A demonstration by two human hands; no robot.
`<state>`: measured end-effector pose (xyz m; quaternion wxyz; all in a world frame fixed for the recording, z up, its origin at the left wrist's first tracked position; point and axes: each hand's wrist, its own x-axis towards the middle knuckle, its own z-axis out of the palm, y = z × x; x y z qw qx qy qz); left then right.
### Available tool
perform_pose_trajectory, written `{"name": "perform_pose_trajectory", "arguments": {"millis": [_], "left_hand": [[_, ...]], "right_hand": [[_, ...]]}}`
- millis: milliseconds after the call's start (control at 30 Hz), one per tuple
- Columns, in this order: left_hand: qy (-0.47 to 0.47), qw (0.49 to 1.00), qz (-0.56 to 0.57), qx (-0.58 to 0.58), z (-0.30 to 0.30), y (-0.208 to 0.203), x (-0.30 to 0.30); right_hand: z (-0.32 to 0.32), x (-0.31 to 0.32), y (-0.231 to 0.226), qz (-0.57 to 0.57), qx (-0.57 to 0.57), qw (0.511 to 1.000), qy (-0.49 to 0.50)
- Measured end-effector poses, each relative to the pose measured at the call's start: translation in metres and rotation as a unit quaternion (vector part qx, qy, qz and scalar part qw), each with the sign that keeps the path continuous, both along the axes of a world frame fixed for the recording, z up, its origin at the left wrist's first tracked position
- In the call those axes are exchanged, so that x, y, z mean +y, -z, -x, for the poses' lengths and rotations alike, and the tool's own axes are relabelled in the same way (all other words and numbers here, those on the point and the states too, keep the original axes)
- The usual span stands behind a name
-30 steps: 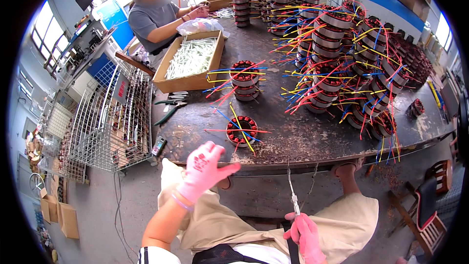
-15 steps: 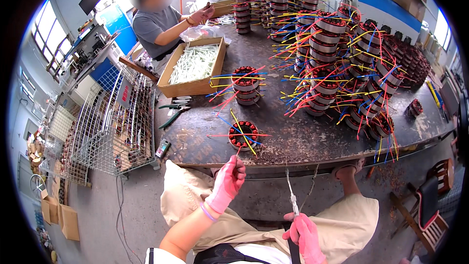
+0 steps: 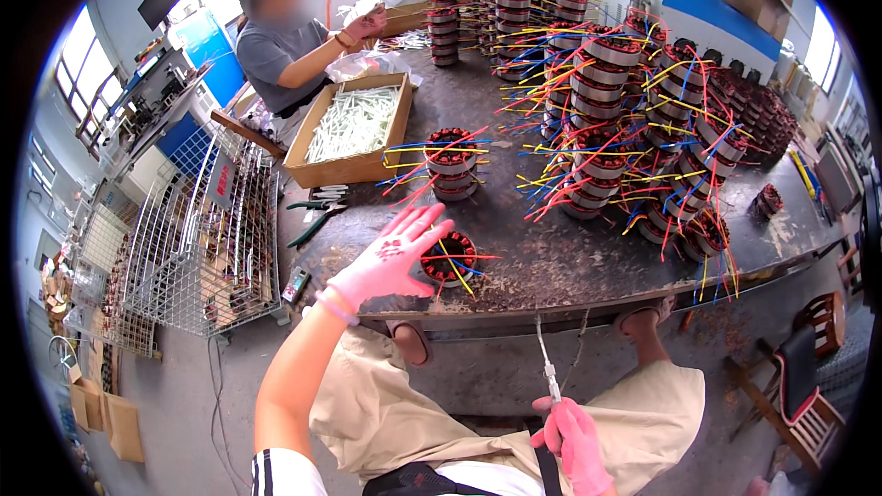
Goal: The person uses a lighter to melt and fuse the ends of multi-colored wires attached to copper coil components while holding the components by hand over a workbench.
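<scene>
My left hand (image 3: 390, 253), in a pink glove, is spread flat with nothing in it. It reaches over the near table edge, with its fingertips beside a ring-shaped motor stator (image 3: 452, 259). That stator has red windings and red, blue and yellow leads, and the hand partly covers its left side. Over my lap, my right hand (image 3: 577, 441), also gloved in pink, is closed around a slim metal-tipped hand tool (image 3: 552, 384). A pale cord runs from the tool up to the table edge. What kind of tool it is, I cannot make out.
Behind the single stator stands a short stator stack (image 3: 452, 165). Tall stacks (image 3: 602, 92) with splayed leads fill the right. A cardboard box (image 3: 349, 165) holds white tubes, with green-handled pliers (image 3: 312, 223) nearby. A co-worker (image 3: 285, 46) sits at far left, beyond a wire cage (image 3: 207, 248).
My left hand has moved up and forward from the table edge, opening from a pinch on a thin red lead. My right hand stays put. The co-worker's hands have lifted a white bag.
</scene>
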<state>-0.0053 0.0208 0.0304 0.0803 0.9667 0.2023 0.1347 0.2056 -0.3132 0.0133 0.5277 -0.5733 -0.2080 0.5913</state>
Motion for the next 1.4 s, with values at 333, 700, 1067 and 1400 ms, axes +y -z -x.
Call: {"name": "perform_pose_trajectory", "arguments": {"millis": [333,700,1067,1400], "left_hand": [[-0.169,0.984,-0.006,0.061,-0.025,0.018,-0.048],[-0.064,0.997,0.000,0.052,-0.027,0.028,-0.042],[-0.074,0.996,0.039,0.024,-0.016,0.027,-0.035],[-0.102,0.994,0.045,-0.009,-0.011,0.032,-0.039]], "right_hand": [[-0.005,-0.003,0.004,0.017,0.038,0.999,0.021],[0.000,0.009,-0.003,0.035,0.045,0.998,0.002],[0.001,0.010,0.000,0.049,0.031,0.998,-0.023],[0.004,0.005,0.012,0.044,0.021,0.998,-0.036]]}}
